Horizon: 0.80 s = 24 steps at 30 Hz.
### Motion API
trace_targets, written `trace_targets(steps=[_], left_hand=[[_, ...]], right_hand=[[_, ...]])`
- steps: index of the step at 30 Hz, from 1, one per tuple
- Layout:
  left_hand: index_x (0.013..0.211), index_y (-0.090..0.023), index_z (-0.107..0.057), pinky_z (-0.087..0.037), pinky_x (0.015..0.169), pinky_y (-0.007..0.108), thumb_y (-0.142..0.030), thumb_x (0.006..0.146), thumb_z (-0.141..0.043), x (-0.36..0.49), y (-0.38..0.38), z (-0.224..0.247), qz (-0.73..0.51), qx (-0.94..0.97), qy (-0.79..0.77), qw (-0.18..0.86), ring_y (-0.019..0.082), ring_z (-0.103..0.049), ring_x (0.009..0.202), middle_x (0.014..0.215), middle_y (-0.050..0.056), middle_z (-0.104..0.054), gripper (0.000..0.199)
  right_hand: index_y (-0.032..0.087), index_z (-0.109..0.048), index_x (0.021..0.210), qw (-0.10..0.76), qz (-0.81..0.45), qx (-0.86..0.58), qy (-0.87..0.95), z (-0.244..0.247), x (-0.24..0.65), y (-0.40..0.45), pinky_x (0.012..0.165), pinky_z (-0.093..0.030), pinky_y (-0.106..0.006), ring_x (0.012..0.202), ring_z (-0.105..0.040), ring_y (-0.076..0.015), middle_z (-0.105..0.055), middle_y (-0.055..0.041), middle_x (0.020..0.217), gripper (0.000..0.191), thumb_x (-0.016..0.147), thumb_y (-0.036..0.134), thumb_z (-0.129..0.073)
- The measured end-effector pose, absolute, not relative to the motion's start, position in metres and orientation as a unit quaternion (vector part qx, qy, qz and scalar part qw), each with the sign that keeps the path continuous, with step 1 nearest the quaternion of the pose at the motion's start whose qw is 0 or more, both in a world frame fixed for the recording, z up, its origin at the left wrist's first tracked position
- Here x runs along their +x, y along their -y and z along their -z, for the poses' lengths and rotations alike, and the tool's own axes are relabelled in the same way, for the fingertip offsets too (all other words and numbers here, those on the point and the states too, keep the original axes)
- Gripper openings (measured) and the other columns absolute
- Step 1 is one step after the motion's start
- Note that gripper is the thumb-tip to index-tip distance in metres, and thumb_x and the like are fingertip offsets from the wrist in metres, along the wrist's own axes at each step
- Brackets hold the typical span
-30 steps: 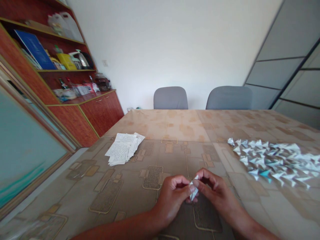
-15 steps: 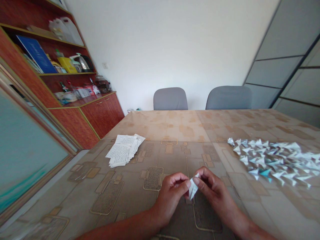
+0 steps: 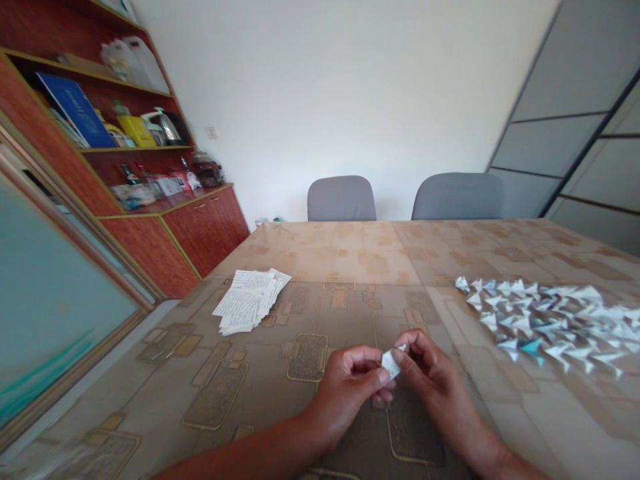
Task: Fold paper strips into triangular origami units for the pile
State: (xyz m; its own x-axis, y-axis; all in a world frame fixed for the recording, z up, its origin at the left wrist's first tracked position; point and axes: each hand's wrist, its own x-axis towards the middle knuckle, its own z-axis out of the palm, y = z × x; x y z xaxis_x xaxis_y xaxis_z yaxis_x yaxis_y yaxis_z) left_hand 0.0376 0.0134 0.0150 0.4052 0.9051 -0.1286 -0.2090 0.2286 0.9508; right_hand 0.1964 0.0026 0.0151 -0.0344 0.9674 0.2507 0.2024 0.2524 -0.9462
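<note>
A small folded piece of printed paper (image 3: 391,364) is pinched between my two hands above the table. My left hand (image 3: 350,387) grips its lower left part with thumb and fingers. On the other side, my right hand (image 3: 429,370) pinches its upper right corner. A loose pile of flat printed paper pieces (image 3: 249,300) lies to the left. Many small folded paper shapes (image 3: 545,320) stand close together in rows at the right; one of them is teal.
The table (image 3: 320,250) has a patterned brown cloth. Two grey chairs (image 3: 341,199) stand at its far edge. A red-brown cabinet (image 3: 200,230) with bottles, a kettle and boxes is at the left.
The folded paper has turned and moved slightly up and right between my fingers. My left hand's fingertips now show below it.
</note>
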Motion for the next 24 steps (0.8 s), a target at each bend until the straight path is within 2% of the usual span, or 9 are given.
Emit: trace_targets(steps=[3,5,8,11,17,20,24], left_hand=[[0.09,-0.007,-0.068,-0.046,0.06,0.025,-0.048,0.08,-0.065,0.038,-0.014,-0.013,-0.404,0.47,-0.35,0.702,0.015,-0.064,0.061,0.073,0.007,-0.068,0.042],[0.088,-0.008,-0.069,-0.046,0.061,0.026,-0.051,0.08,-0.064,0.038,-0.014,-0.012,-0.393,0.476,-0.352,0.704,0.017,-0.066,0.064,0.075,0.009,-0.069,0.044],[0.079,-0.009,-0.067,-0.045,0.059,0.025,-0.043,0.072,-0.072,0.039,-0.013,-0.011,-0.368,0.491,-0.378,0.693,0.015,-0.064,0.06,0.07,0.007,-0.069,0.035],[0.07,-0.01,-0.064,-0.044,0.056,0.025,-0.04,0.07,-0.072,0.037,-0.014,-0.013,-0.358,0.495,-0.387,0.691,0.014,-0.062,0.055,0.065,0.007,-0.068,0.031],[0.077,-0.011,-0.062,-0.04,0.051,0.022,-0.038,0.073,-0.066,0.033,-0.02,-0.014,-0.314,0.517,-0.393,0.692,0.012,-0.06,0.05,0.064,0.005,-0.066,0.027],[0.09,-0.014,-0.059,-0.04,0.049,0.021,-0.026,0.077,-0.061,0.031,-0.023,-0.012,-0.323,0.582,-0.416,0.62,0.011,-0.058,0.049,0.064,0.001,-0.065,0.018],[0.095,-0.018,-0.061,-0.04,0.054,0.022,-0.018,0.081,-0.06,0.026,-0.024,-0.015,-0.264,0.759,-0.449,0.39,0.015,-0.06,0.058,0.066,-0.001,-0.064,0.014]], right_hand=[[0.021,-0.051,0.078,0.512,-0.383,-0.485,0.596,-0.015,0.197,-0.004,0.058,-0.044,-0.026,0.061,-0.053,-0.0157,-0.054,0.0014,0.067,0.027,0.089,0.046,-0.055],[0.021,-0.052,0.078,0.518,-0.376,-0.491,0.592,-0.014,0.197,-0.004,0.057,-0.043,-0.026,0.06,-0.052,-0.0155,-0.053,0.0016,0.066,0.028,0.088,0.047,-0.055],[0.021,-0.052,0.076,0.519,-0.362,-0.493,0.597,-0.015,0.196,-0.003,0.055,-0.042,-0.025,0.059,-0.05,-0.0149,-0.051,0.0023,0.064,0.028,0.087,0.047,-0.057],[0.021,-0.052,0.074,0.504,-0.369,-0.489,0.609,-0.017,0.198,-0.004,0.055,-0.043,-0.025,0.06,-0.051,-0.0155,-0.053,0.0013,0.064,0.027,0.087,0.044,-0.057],[0.021,-0.056,0.068,0.446,-0.325,-0.509,0.661,-0.021,0.211,-0.01,0.057,-0.044,-0.026,0.06,-0.055,-0.0164,-0.057,0.0002,0.062,0.02,0.082,0.034,-0.059],[0.021,-0.055,0.065,0.404,-0.297,-0.522,0.69,-0.019,0.215,-0.013,0.053,-0.041,-0.025,0.057,-0.054,-0.0155,-0.056,0.0012,0.059,0.019,0.081,0.03,-0.058],[0.022,-0.053,0.065,0.356,-0.259,-0.548,0.711,-0.011,0.219,-0.016,0.049,-0.038,-0.025,0.052,-0.053,-0.0151,-0.055,0.0018,0.056,0.015,0.079,0.025,-0.055]])
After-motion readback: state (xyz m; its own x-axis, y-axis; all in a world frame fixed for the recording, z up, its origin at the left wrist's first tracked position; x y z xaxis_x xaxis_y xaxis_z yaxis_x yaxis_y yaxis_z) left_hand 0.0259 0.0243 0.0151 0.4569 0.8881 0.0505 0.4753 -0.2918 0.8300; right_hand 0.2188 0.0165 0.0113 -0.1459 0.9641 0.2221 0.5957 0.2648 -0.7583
